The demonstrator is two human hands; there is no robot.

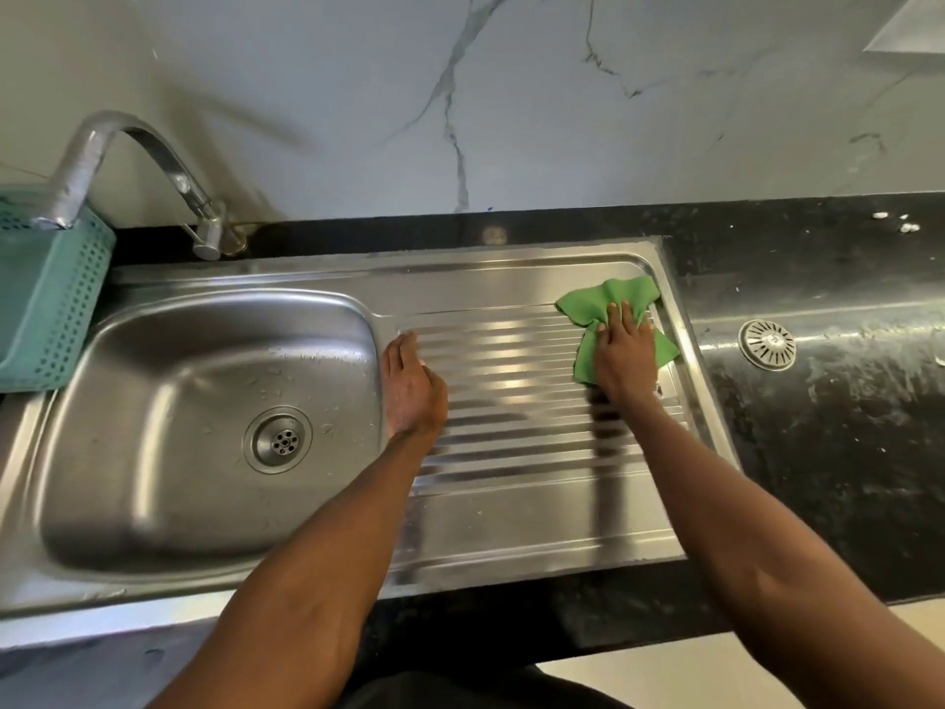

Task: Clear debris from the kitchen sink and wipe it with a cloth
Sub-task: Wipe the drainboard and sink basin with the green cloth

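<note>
A stainless steel sink (153, 504) has a basin on the left with a round drain (277, 440) and a ribbed drainboard (511, 452) on the right. A green cloth (598, 307) lies bunched at the far right corner of the drainboard. My right hand (626, 358) presses flat on the cloth with the fingers spread. My left hand (411, 386) rests flat on the drainboard's left edge beside the basin and holds nothing. A few water drops cling to the basin wall.
A curved chrome tap (153, 161) stands behind the basin. A teal perforated basket (46, 294) sits at the left. The black counter (818, 427), streaked with white residue, carries a round metal strainer (767, 345). A marble wall rises behind.
</note>
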